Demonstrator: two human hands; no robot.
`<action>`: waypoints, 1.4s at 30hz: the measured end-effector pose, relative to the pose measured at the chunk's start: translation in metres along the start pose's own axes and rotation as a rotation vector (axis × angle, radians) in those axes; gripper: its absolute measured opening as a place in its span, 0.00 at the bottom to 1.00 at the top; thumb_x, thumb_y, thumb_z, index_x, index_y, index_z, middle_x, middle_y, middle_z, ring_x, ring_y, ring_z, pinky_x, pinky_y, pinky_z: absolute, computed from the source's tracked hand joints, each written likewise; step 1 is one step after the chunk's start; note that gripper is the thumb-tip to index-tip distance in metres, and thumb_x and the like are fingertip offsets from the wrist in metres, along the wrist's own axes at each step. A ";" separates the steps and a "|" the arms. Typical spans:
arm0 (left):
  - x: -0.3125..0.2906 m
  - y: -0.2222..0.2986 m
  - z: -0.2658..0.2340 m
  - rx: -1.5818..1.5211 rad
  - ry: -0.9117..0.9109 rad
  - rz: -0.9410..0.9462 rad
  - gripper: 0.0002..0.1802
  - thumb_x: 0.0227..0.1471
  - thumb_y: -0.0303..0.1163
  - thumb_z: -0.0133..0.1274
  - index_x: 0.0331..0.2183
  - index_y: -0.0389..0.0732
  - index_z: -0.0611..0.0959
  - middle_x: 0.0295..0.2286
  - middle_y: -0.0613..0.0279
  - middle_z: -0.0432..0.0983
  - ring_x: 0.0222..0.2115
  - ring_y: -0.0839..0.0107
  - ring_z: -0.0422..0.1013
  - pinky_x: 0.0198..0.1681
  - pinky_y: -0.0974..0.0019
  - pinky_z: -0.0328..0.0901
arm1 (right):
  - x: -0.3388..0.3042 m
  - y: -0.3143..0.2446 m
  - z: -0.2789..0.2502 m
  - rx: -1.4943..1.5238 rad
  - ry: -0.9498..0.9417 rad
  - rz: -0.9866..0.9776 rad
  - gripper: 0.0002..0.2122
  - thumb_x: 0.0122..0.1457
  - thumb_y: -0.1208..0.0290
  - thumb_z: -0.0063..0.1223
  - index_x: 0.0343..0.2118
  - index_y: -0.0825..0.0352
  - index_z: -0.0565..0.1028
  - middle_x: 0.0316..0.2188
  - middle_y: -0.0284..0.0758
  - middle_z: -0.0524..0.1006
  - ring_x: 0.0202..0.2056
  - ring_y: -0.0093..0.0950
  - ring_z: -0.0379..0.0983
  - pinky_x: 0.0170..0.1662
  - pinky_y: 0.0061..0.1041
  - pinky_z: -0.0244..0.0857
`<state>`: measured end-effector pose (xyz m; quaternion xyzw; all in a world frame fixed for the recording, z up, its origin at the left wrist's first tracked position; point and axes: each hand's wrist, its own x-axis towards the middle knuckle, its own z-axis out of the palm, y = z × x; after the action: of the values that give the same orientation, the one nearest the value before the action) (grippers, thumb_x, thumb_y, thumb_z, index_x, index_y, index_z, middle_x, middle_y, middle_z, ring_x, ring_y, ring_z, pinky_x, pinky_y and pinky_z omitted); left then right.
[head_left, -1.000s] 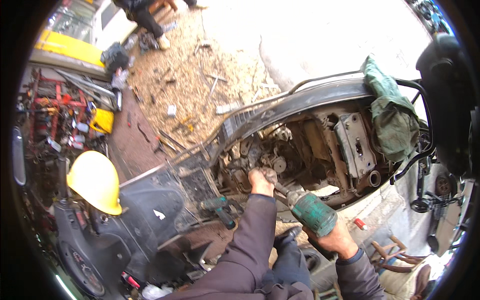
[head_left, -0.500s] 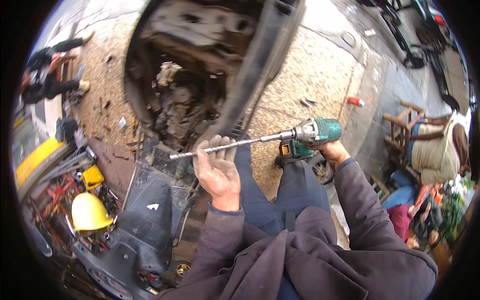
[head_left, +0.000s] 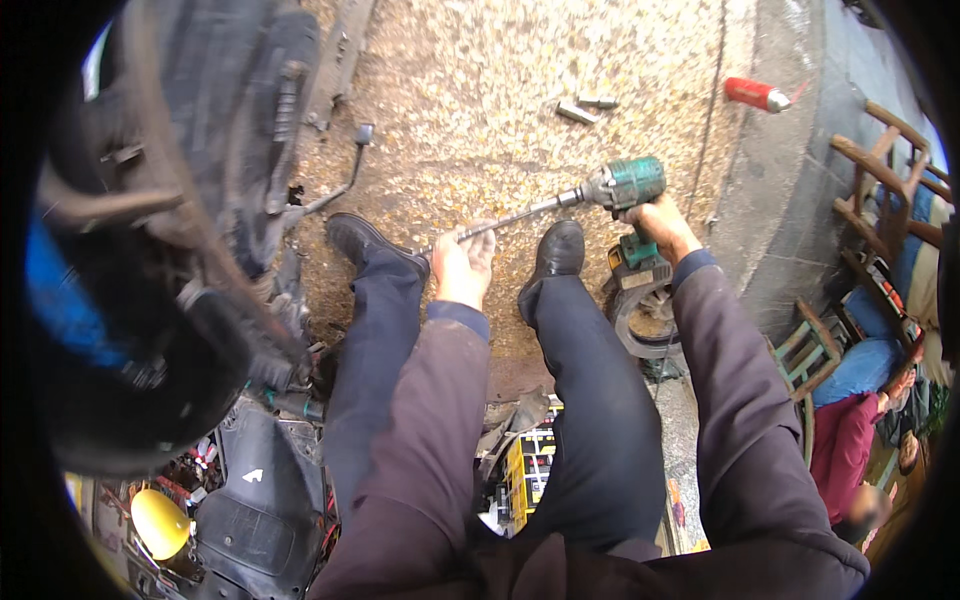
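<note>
My right hand [head_left: 662,225] is wrapped round the grip of a green and silver cordless impact wrench [head_left: 632,183], its battery hanging below. A long thin metal extension bar [head_left: 525,212] sticks out from its nose toward the left, tilted slightly down. My left hand [head_left: 464,265] is round the far end of this bar, thumb over it and fingers partly hidden. Both hands are above the speckled ground, between and beyond my black shoes [head_left: 562,248]. Left of them is a scooter body [head_left: 215,150], dark and partly blurred.
Two metal sockets [head_left: 577,112] and a red spray can [head_left: 755,95] lie ahead. A small wheel [head_left: 640,318] is below the wrench. Wooden stools [head_left: 880,165] and a seated person [head_left: 845,455] are at right. A yellow helmet [head_left: 160,524] and black plastic panel [head_left: 255,505] lie lower left.
My view has swung, so the scooter body now stands farther left. My left hand, earlier spread palm up under the bar, now closes round it. My right hand keeps its hold on the wrench.
</note>
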<state>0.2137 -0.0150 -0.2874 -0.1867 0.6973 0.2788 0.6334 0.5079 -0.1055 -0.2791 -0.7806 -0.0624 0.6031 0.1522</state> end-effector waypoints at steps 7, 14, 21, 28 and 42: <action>0.133 0.002 -0.009 0.045 0.021 -0.029 0.14 0.59 0.27 0.34 0.43 0.25 0.65 0.38 0.41 0.73 0.39 0.53 0.74 0.38 0.59 0.75 | 0.073 -0.004 0.042 -1.011 0.092 -0.286 0.18 0.51 0.59 0.60 0.36 0.72 0.77 0.32 0.49 0.79 0.37 0.46 0.76 0.42 0.39 0.68; 0.105 -0.002 -0.011 0.085 0.028 -0.152 0.13 0.60 0.31 0.38 0.38 0.32 0.72 0.37 0.44 0.76 0.37 0.55 0.75 0.40 0.58 0.73 | 0.170 -0.133 0.145 -0.692 0.313 -0.746 0.21 0.54 0.56 0.58 0.46 0.65 0.73 0.33 0.47 0.78 0.38 0.44 0.75 0.44 0.38 0.69; 0.062 0.034 -0.017 0.230 -0.064 -0.051 0.12 0.61 0.37 0.43 0.39 0.38 0.75 0.33 0.56 0.77 0.33 0.64 0.75 0.35 0.62 0.71 | 0.228 -0.146 0.185 -0.945 0.501 -0.945 0.13 0.56 0.67 0.50 0.41 0.67 0.73 0.35 0.50 0.76 0.37 0.45 0.75 0.42 0.42 0.69; 0.028 0.053 0.003 0.267 -0.161 0.070 0.09 0.60 0.34 0.47 0.38 0.39 0.76 0.28 0.59 0.77 0.27 0.67 0.75 0.29 0.66 0.71 | 0.188 -0.137 0.180 -0.908 0.304 -0.785 0.11 0.54 0.69 0.51 0.41 0.60 0.76 0.31 0.47 0.78 0.35 0.46 0.75 0.39 0.42 0.69; 0.014 0.075 -0.009 0.313 -0.168 0.169 0.07 0.59 0.31 0.50 0.37 0.39 0.76 0.28 0.58 0.77 0.26 0.69 0.75 0.26 0.68 0.71 | 0.180 -0.135 0.209 -0.817 0.209 -0.909 0.09 0.49 0.72 0.54 0.34 0.69 0.75 0.30 0.52 0.76 0.34 0.49 0.74 0.39 0.42 0.69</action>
<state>0.1588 0.0386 -0.2891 -0.0028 0.6898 0.2340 0.6851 0.3664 0.1068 -0.4499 -0.7260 -0.5992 0.3258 0.0882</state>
